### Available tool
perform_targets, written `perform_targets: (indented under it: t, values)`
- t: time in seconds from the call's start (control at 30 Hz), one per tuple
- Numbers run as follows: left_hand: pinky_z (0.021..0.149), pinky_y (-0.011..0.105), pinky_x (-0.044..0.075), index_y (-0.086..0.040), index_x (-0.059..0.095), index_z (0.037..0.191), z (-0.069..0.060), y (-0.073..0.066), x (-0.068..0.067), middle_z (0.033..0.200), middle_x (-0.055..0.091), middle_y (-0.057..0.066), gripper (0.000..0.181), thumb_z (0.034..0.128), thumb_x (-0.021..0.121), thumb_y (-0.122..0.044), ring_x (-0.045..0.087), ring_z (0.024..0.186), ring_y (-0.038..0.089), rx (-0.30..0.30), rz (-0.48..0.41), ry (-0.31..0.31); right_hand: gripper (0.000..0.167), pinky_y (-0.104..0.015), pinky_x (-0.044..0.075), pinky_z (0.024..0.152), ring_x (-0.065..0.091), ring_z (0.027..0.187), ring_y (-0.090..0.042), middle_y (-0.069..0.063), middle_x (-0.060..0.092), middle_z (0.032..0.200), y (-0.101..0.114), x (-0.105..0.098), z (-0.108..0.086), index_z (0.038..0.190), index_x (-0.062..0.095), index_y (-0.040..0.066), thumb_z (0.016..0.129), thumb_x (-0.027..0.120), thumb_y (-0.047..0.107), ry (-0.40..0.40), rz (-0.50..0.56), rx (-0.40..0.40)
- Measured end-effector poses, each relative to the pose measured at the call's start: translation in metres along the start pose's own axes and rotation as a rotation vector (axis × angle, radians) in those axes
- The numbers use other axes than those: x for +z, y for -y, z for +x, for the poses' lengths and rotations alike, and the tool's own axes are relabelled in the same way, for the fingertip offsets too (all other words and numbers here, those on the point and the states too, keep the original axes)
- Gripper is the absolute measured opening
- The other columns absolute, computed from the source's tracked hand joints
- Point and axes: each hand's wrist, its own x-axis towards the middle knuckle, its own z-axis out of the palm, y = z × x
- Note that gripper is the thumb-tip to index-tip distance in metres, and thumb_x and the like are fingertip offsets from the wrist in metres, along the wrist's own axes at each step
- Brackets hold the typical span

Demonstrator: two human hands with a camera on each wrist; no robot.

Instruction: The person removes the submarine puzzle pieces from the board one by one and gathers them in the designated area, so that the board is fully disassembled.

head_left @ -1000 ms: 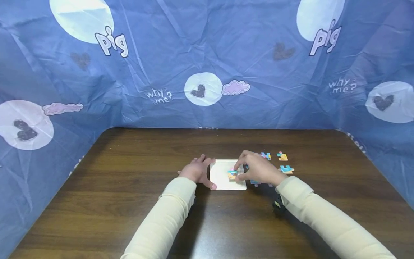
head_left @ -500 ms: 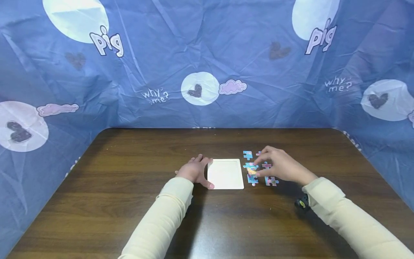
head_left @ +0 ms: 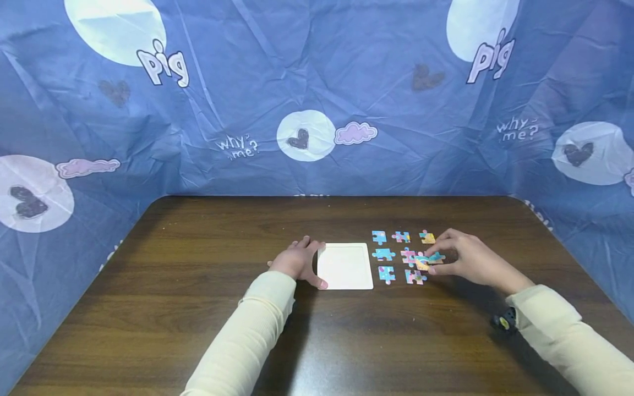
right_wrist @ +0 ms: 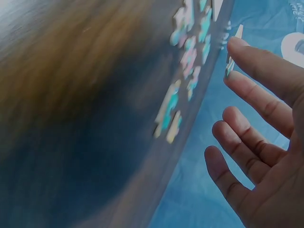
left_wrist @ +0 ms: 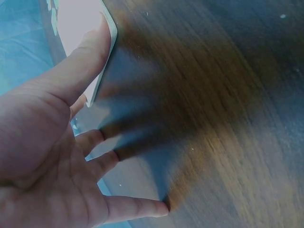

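My right hand [head_left: 465, 257] pinches a yellow-and-blue jigsaw puzzle piece [head_left: 422, 262] between thumb and forefinger. In the right wrist view the pinched piece [right_wrist: 229, 69] appears edge-on, raised off the table, while the other fingers are loosely bent. Under and around it lie loose puzzle pieces [head_left: 387, 274] in rough rows; the held piece partly covers one or two of them. My left hand [head_left: 293, 262] rests at the left side of a square white puzzle tray [head_left: 345, 267]. Its thumb [left_wrist: 90, 45] lies on the tray's near left corner, with the fingers spread out.
A brown wooden table [head_left: 208, 319] carries everything. Blue printed cloth [head_left: 416, 165] hangs behind it and along both sides. The loose pieces sit just right of the tray. A dark band [head_left: 504, 320] circles my right wrist.
My right hand has carried the pinched puzzle piece from above the tray rightward, over the loose pieces to their right side. The left hand has stayed at the tray. The head view shifted slightly.
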Motion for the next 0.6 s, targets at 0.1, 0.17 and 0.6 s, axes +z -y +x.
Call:
perform_targets:
  t: [0.1,0.17,0.6]
  values:
    - [0.102,0.082,0.026,-0.025,0.034,0.159,0.0,0.0,0.0,0.17,0.015,0.009,0.095,0.0814,0.087,-0.037,0.015,0.155,0.032,-0.002,-0.005,0.003,0.029,-0.055,0.052,0.084,0.064,0.1,-0.035,-0.01,0.064,0.109,-0.008,0.0,-0.007,0.105,0.079,0.013,0.081,0.087,0.027,-0.001,-0.023,0.008]
    - [0.102,0.082,0.025,-0.026,0.033,0.159,0.0,0.0,0.0,0.17,0.014,0.009,0.095,0.0814,0.087,-0.037,0.014,0.155,0.032,-0.005,-0.01,0.006,0.029,-0.055,0.052,0.084,0.064,0.1,-0.035,-0.01,0.064,0.108,-0.012,0.001,-0.011,0.105,0.079,0.013,0.081,0.087,0.027,0.003,-0.029,0.011]
    - [0.102,0.082,0.026,-0.025,0.033,0.159,0.0,0.001,0.001,0.17,0.015,0.01,0.095,0.0816,0.087,-0.037,0.015,0.155,0.032,-0.002,-0.008,0.004,0.027,-0.058,0.052,0.085,0.064,0.098,-0.035,-0.007,0.064,0.104,-0.028,0.011,-0.024,0.101,0.079,0.014,0.079,0.088,0.025,0.026,-0.062,0.029]
